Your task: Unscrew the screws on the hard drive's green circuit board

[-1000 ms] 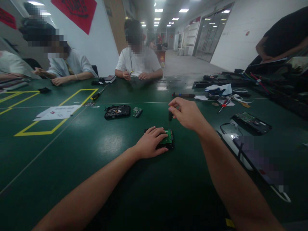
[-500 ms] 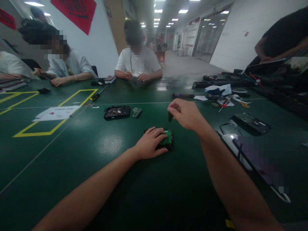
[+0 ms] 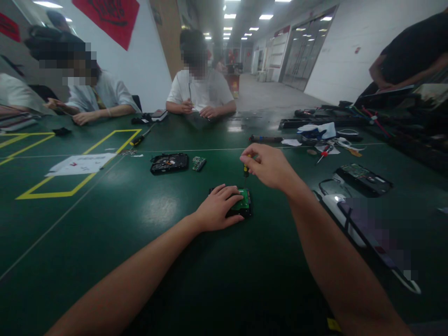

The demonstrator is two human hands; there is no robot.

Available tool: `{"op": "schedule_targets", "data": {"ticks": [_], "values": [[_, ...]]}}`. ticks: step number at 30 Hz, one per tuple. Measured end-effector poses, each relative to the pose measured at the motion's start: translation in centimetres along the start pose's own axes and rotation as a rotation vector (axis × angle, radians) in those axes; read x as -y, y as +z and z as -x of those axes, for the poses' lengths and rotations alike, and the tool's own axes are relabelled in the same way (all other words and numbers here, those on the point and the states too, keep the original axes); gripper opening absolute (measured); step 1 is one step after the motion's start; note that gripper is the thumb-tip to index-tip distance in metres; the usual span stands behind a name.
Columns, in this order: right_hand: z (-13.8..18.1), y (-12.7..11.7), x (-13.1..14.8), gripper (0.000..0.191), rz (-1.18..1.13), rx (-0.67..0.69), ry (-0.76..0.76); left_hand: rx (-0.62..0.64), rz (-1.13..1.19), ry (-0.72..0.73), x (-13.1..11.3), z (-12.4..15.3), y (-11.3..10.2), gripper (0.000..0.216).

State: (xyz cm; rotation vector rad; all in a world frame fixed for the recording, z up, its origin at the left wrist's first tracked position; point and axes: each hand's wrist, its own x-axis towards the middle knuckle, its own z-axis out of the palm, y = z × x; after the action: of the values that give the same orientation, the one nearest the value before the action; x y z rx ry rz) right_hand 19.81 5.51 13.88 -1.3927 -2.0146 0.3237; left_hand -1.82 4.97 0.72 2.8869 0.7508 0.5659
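Observation:
A small hard drive [image 3: 244,205] with a green circuit board on top lies on the dark green table [image 3: 140,242] in front of me. My left hand [image 3: 217,207] rests flat on its left part, fingers spread over the board, pressing it down. My right hand [image 3: 271,164] hovers just above and behind the drive, fingers pinched round a small screwdriver [image 3: 246,170] with a dark and yellow handle. The screwdriver points down at the board's far edge; its tip is too thin to make out.
Another opened hard drive [image 3: 169,163] and a loose green board [image 3: 199,163] lie farther back. Tools and parts [image 3: 325,149] are scattered at the right, with a drive [image 3: 364,177] and a white device [image 3: 336,203]. Yellow tape [image 3: 70,191] and a paper sheet [image 3: 82,163] lie at the left. Other people sit around the table.
My right hand has risen slightly with the screwdriver and turned it, so the yellow of the handle now shows. My left hand has stayed on the drive.

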Motion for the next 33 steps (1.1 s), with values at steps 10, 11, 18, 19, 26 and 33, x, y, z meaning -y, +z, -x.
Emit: {"op": "schedule_targets", "data": {"ticks": [10,11,18,19,26,33], "values": [[0.16,-0.31,0.09,0.014,0.02,-0.014,0.0,0.0,0.002,-0.001,-0.01,0.08,-0.06,0.061],[0.14,-0.28,0.05,0.014,0.013,-0.018,0.01,0.0,0.003,0.0,-0.02,0.08,-0.07,0.061],[0.15,-0.22,0.09,0.013,0.026,-0.001,0.002,-0.002,-0.005,0.002,-0.01,0.05,0.01,0.061],[0.16,-0.18,0.12,0.013,0.019,0.003,0.001,-0.002,-0.005,0.0,-0.01,0.05,0.02,0.061],[0.23,-0.2,0.31,0.015,-0.008,0.045,-0.011,0.007,-0.008,-0.008,-0.13,0.01,-0.16,0.061],[-0.04,0.1,-0.42,0.018,-0.076,0.018,0.076,0.001,-0.002,-0.007,-0.14,0.0,-0.14,0.061]]}}
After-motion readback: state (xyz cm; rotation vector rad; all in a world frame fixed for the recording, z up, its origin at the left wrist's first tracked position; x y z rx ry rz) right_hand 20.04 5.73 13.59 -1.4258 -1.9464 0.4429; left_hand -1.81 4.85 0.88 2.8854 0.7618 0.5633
